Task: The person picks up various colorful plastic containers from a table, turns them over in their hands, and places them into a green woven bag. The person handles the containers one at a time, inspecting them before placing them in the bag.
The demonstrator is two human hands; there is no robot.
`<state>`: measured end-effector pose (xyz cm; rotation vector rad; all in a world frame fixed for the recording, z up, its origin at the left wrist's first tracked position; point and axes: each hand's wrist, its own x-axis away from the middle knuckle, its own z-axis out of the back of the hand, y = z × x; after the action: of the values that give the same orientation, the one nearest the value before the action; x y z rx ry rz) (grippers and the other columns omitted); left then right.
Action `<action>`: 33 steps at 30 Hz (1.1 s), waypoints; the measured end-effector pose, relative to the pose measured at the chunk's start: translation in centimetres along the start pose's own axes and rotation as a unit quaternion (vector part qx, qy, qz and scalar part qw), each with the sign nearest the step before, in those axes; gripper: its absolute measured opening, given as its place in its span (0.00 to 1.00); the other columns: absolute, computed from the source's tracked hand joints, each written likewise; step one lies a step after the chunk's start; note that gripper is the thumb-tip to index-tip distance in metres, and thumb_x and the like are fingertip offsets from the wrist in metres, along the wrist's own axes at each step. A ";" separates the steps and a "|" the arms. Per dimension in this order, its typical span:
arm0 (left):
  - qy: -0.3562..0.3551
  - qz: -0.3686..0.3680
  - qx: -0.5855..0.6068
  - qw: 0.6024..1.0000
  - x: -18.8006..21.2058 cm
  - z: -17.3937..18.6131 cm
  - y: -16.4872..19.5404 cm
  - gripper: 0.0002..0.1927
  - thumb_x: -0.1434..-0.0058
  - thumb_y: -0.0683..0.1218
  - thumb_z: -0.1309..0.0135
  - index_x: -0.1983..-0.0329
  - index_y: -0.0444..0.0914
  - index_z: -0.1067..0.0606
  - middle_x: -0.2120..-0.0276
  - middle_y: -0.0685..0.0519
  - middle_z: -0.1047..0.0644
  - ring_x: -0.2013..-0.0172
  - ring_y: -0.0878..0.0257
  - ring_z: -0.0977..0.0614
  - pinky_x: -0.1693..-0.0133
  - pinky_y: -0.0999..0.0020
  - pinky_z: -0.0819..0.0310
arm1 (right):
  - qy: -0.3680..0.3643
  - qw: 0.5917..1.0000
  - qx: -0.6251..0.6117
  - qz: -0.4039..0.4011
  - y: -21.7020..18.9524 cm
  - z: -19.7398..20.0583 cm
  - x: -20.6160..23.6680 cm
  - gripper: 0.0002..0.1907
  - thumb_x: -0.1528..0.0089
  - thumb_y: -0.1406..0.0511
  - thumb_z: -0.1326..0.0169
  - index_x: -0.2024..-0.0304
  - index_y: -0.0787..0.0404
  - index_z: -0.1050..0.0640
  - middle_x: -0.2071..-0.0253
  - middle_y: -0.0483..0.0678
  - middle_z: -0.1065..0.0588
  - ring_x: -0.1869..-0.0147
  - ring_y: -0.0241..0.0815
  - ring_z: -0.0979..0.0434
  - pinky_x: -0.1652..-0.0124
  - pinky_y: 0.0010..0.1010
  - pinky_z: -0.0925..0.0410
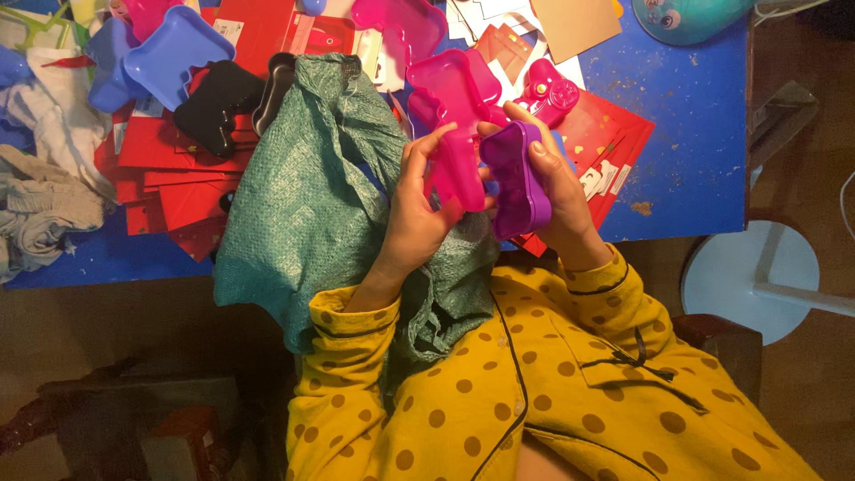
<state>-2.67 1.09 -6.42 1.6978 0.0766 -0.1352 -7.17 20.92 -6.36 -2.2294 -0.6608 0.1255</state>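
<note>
My left hand (417, 207) grips a translucent pink plastic shell (450, 120), shaped like a game controller, held upright above my lap. My right hand (557, 187) holds a purple plastic shell (518, 178) of the same shape, right beside the pink one and touching it. Both hands hover at the front edge of a blue table (686, 134). A green woven sack (307, 196) lies draped from the table down under my left arm. My sleeves are yellow with brown dots.
Blue shells (169, 53), a black shell (214, 107) and more pink shells (401, 27) lie on red cards (178, 178) on the table. White cloth (49, 151) is at the left. A pink controller (550, 89) sits behind my right hand. A white round stool (748, 276) stands at the right.
</note>
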 end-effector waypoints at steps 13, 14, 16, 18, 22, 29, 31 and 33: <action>0.035 -0.036 0.064 0.997 0.2 0.8 -0.9 0.38 0.35 0.26 0.49 0.25 0.39 0.44 0.28 0.48 0.38 0.28 0.57 0.32 0.32 0.58 0.29 | -0.018 0.998 -0.056 -0.027 0.0 0.6 -0.6 0.35 0.25 0.56 0.61 0.20 0.59 0.54 0.26 0.63 0.40 0.39 0.63 0.22 0.52 0.49 0.22; 0.046 -0.045 0.065 0.996 0.2 0.8 -1.0 0.38 0.35 0.26 0.49 0.25 0.40 0.45 0.28 0.49 0.38 0.29 0.58 0.31 0.32 0.59 0.29 | -0.017 0.998 -0.058 -0.027 0.0 0.8 -0.6 0.35 0.25 0.55 0.61 0.20 0.59 0.54 0.26 0.63 0.40 0.39 0.62 0.23 0.52 0.49 0.22; 0.072 -0.062 0.067 0.993 0.2 0.8 -1.3 0.39 0.35 0.26 0.47 0.24 0.40 0.45 0.28 0.49 0.38 0.32 0.58 0.29 0.34 0.60 0.28 | -0.020 0.998 -0.054 -0.021 0.2 1.1 -0.6 0.35 0.25 0.56 0.61 0.19 0.59 0.54 0.25 0.63 0.40 0.39 0.62 0.23 0.52 0.49 0.22; 0.112 -0.040 0.100 0.988 -0.1 0.8 -1.6 0.38 0.35 0.28 0.46 0.25 0.39 0.44 0.31 0.49 0.37 0.35 0.57 0.28 0.36 0.59 0.26 | -0.017 0.998 -0.055 -0.016 0.3 1.3 -0.6 0.35 0.24 0.56 0.61 0.19 0.59 0.54 0.25 0.64 0.39 0.39 0.61 0.23 0.52 0.49 0.22; 0.115 -0.091 -0.030 0.989 -0.3 1.1 -1.7 0.40 0.38 0.31 0.42 0.25 0.38 0.43 0.31 0.50 0.39 0.28 0.57 0.35 0.29 0.56 0.34 | -0.010 0.998 -0.053 -0.022 0.5 1.5 -0.9 0.35 0.25 0.56 0.61 0.20 0.58 0.53 0.26 0.63 0.39 0.40 0.61 0.22 0.52 0.50 0.23; 0.085 -0.077 -0.364 0.925 -0.9 0.4 -1.3 0.40 0.43 0.41 0.35 0.28 0.42 0.38 0.29 0.42 0.40 0.25 0.39 0.46 0.27 0.46 0.52 | -0.031 0.997 -0.018 -0.063 1.0 0.9 -1.4 0.33 0.25 0.56 0.59 0.20 0.56 0.48 0.31 0.58 0.35 0.41 0.55 0.25 0.49 0.54 0.24; 0.065 -0.055 -0.368 0.926 -0.9 0.4 -1.1 0.40 0.43 0.40 0.37 0.27 0.44 0.38 0.28 0.40 0.41 0.24 0.36 0.49 0.27 0.46 0.54 | -0.021 0.997 -0.013 -0.067 1.3 0.6 -1.5 0.33 0.27 0.57 0.59 0.21 0.56 0.47 0.31 0.55 0.34 0.40 0.51 0.25 0.49 0.53 0.24; 0.065 -0.061 -0.375 0.923 -0.9 0.4 -1.0 0.40 0.37 0.44 0.37 0.24 0.48 0.40 0.26 0.41 0.42 0.23 0.38 0.48 0.26 0.43 0.53 | 0.000 0.998 -0.012 -0.054 1.5 0.4 -1.8 0.33 0.27 0.58 0.59 0.21 0.57 0.47 0.30 0.54 0.34 0.37 0.48 0.25 0.47 0.50 0.24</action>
<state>-3.75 0.86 -7.34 0.9305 0.2958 -0.0716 -8.23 19.44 -7.96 -2.2106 -0.7855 0.0624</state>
